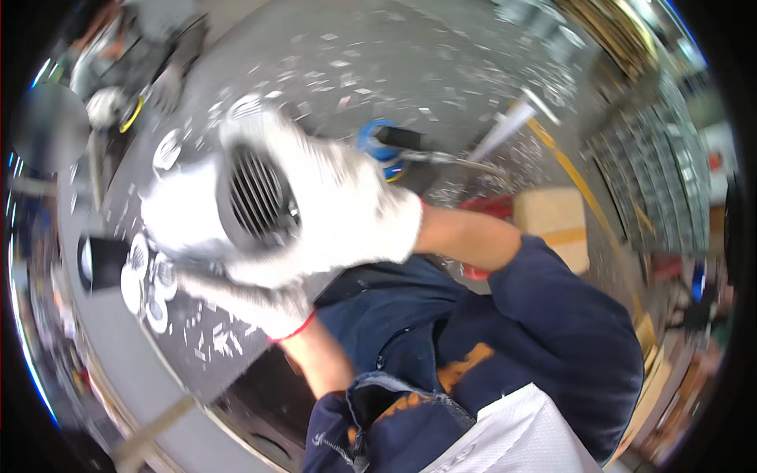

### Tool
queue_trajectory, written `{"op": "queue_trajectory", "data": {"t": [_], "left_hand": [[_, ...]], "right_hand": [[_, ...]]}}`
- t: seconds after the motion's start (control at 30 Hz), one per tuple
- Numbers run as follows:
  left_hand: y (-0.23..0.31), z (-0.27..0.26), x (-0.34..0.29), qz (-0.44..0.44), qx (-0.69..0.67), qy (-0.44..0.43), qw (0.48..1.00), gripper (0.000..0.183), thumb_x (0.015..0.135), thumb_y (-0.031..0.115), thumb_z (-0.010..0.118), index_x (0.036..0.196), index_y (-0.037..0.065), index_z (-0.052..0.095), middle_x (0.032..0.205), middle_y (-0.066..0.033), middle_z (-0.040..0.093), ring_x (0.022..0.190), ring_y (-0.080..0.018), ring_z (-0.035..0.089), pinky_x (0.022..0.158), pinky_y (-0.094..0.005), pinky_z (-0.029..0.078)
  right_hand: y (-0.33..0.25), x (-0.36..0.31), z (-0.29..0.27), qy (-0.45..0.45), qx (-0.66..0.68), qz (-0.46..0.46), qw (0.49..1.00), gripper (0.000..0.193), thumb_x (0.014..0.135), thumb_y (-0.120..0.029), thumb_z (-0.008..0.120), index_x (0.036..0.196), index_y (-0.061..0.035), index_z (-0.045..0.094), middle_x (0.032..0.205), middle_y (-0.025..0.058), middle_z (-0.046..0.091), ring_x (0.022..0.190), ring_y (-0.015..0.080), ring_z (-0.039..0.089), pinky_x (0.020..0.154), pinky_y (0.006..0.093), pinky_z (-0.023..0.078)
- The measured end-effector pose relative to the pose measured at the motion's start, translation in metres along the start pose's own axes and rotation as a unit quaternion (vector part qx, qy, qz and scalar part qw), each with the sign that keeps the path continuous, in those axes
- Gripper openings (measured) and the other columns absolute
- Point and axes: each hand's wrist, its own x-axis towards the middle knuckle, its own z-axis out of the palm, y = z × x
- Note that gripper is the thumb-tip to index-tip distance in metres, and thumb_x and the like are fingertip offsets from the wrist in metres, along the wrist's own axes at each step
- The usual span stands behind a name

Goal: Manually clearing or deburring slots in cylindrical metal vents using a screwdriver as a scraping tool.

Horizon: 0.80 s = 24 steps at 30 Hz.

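Both my hands wear white knit gloves and are blurred by motion. Between them is a white rounded housing (185, 209) with a dark, slotted round end (260, 193) turned toward me. My right hand (339, 197) wraps its right side and closes on it. From below, my left hand (248, 303) supports the housing, its fingers stretched along the underside and partly hidden. Several white slotted discs (138, 292) lie on the worktable by the left hand. Beside them a black cup-shaped part (106, 262) rests on its side.
A blue round power tool (382, 148) with a black handle lies beyond my right hand. White scraps litter the grey worktable (276, 47). A cardboard box (552, 225) stands at right, near stacked grey crates (658, 173). A co-worker's gloved hand (167, 88) shows at upper left.
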Motion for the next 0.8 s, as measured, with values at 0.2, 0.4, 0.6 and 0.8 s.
{"op": "queue_trajectory", "data": {"t": [0.2, 0.4, 0.6, 0.8], "left_hand": [[0.020, -0.057, 0.014, 0.044, 0.051, 0.128, 0.989, 0.081, 0.104, 0.054, 0.056, 0.166, 0.017, 0.019, 0.154, -0.0189, 0.046, 0.131, -0.0373, 0.057, 0.101, -0.0542, 0.057], [0.001, -0.098, -0.007, -0.149, -0.243, 0.055, 0.957, 0.072, 0.102, 0.064, 0.053, 0.155, 0.017, 0.042, 0.147, -0.0162, 0.054, 0.133, -0.0313, 0.056, 0.096, -0.0462, 0.060], [-0.023, -0.097, -0.020, -0.128, -0.519, -0.105, 0.838, 0.069, 0.103, 0.046, 0.044, 0.156, 0.003, 0.041, 0.159, -0.0173, 0.047, 0.146, -0.0343, 0.047, 0.119, -0.0480, 0.043], [-0.015, -0.087, -0.022, -0.176, -0.587, 0.008, 0.790, 0.056, 0.105, 0.028, 0.043, 0.154, 0.001, 0.046, 0.160, -0.0163, 0.048, 0.148, -0.0300, 0.046, 0.123, -0.0410, 0.040]], "right_hand": [[0.004, -0.017, 0.020, -0.123, 0.152, 0.092, 0.976, 0.101, 0.078, -0.017, 0.096, 0.158, -0.0049, 0.035, 0.092, 0.0051, 0.063, 0.082, 0.0133, 0.065, 0.074, 0.0306, 0.059], [0.014, -0.035, 0.042, -0.110, 0.242, 0.203, 0.942, 0.030, 0.106, -0.003, 0.051, 0.136, -0.0004, 0.049, 0.119, 0.0118, 0.062, 0.091, 0.0101, 0.060, 0.080, 0.0262, 0.053], [0.049, -0.063, 0.069, -0.146, 0.092, 0.130, 0.976, 0.019, 0.105, 0.000, 0.057, 0.124, 0.0016, 0.052, 0.122, 0.0135, 0.066, 0.105, 0.0184, 0.067, 0.095, 0.0331, 0.056], [0.052, -0.069, 0.045, -0.192, -0.007, 0.114, 0.975, 0.028, 0.100, -0.002, 0.065, 0.128, 0.0007, 0.061, 0.117, 0.0134, 0.069, 0.102, 0.0192, 0.070, 0.093, 0.0327, 0.055]]}}
